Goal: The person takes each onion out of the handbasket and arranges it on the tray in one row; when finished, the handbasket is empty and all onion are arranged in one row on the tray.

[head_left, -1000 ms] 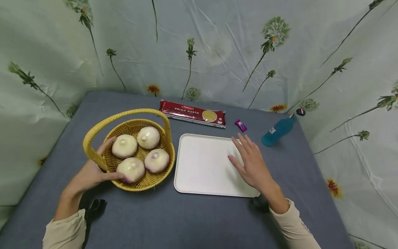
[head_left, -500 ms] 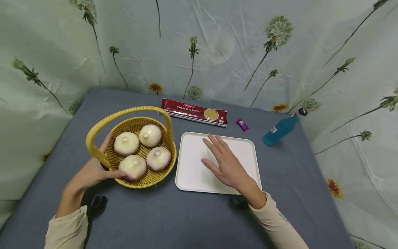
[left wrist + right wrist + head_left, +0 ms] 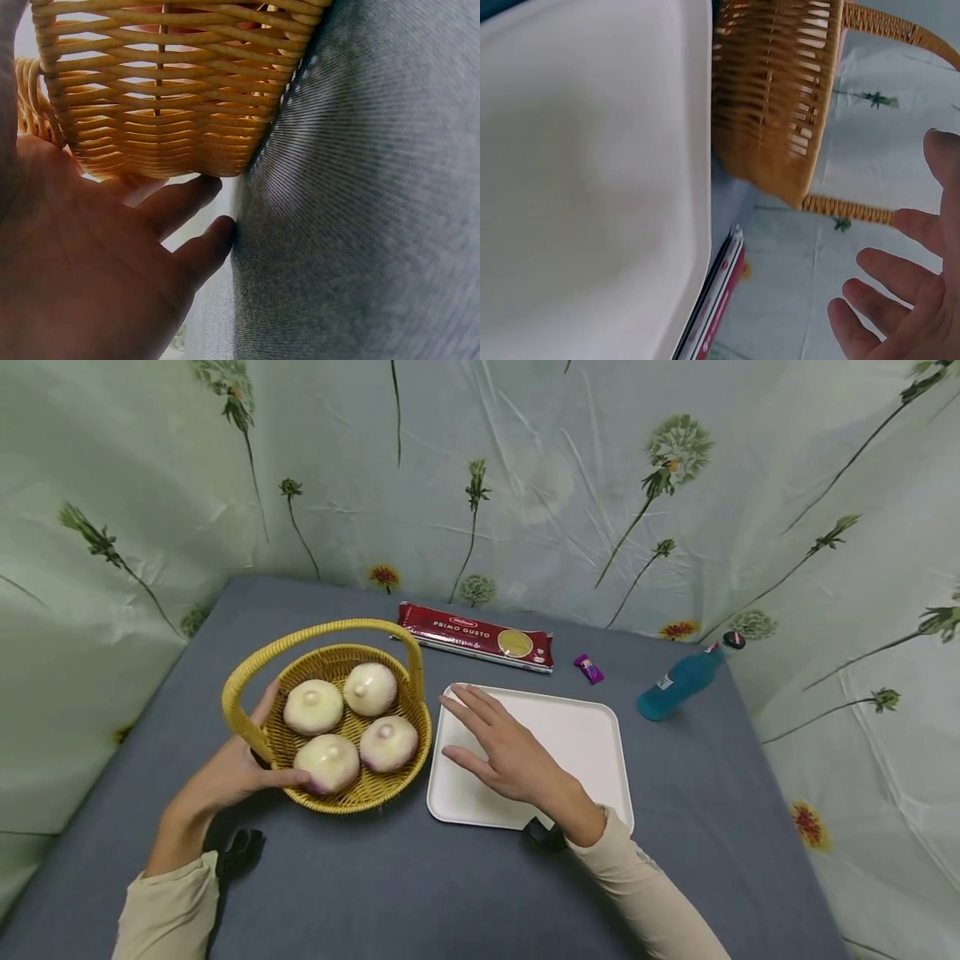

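A yellow wicker basket (image 3: 375, 787) with an arched handle stands on the left of the table. Several pale, onion-like bulbs (image 3: 387, 744) with purple-tinged undersides lie in it. My left hand (image 3: 232, 772) holds the basket's left side, its thumb over the rim beside the nearest bulb. In the left wrist view, fingers (image 3: 176, 206) of that hand spread along the outside of the woven wall. My right hand (image 3: 510, 752) hovers palm down over the left part of a white tray (image 3: 577, 735), fingers extended toward the basket and holding nothing.
Behind the tray lie a red pasta packet (image 3: 476, 637) and a small purple wrapped candy (image 3: 588, 669). A blue bottle (image 3: 681, 683) with a dark cap is to the tray's right. A flower-patterned curtain (image 3: 555, 518) hangs behind the grey-blue tablecloth (image 3: 390, 893).
My right hand has moved left across the tray, from its right side toward the basket. My left hand keeps its hold on the basket; the view has shifted slightly.
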`<state>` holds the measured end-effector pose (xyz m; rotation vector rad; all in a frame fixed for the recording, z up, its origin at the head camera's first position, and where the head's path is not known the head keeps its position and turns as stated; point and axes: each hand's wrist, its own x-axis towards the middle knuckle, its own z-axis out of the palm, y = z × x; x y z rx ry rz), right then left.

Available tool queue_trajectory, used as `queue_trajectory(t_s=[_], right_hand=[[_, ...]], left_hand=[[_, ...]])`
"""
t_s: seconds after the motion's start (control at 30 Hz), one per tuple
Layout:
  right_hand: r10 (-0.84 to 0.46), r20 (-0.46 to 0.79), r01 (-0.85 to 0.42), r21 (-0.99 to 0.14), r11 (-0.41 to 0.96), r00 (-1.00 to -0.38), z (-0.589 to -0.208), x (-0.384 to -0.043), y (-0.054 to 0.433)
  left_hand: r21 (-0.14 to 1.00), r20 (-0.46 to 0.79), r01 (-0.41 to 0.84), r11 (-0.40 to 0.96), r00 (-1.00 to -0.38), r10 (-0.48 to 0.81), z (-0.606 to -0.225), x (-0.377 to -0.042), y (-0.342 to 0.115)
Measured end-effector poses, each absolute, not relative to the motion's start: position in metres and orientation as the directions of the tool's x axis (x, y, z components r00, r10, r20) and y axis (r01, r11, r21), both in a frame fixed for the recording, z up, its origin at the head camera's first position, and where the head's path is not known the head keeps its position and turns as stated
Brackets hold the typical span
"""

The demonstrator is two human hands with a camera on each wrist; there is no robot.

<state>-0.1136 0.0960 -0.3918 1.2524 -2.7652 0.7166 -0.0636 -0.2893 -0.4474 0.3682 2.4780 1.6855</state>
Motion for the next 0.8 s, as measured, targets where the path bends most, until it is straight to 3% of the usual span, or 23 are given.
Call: queue_trajectory(t_s=[0.33, 0.8], right_hand=[[-0.772, 0.244, -0.782, -0.415, 0.465, -0.588, -0.396, -0.118, 0.066], [-0.79, 0.232, -0.776, -0.472, 0.419, -0.568, -0.402, -0.125, 0.046]], left_hand=[[0.93, 0.028, 0.122, 0.347, -0.964, 0.265, -0.446, -0.065, -0.288], [0.927, 0.017, 0.111, 0.358, -0.967, 0.255, -0.448, -0.063, -0.289]])
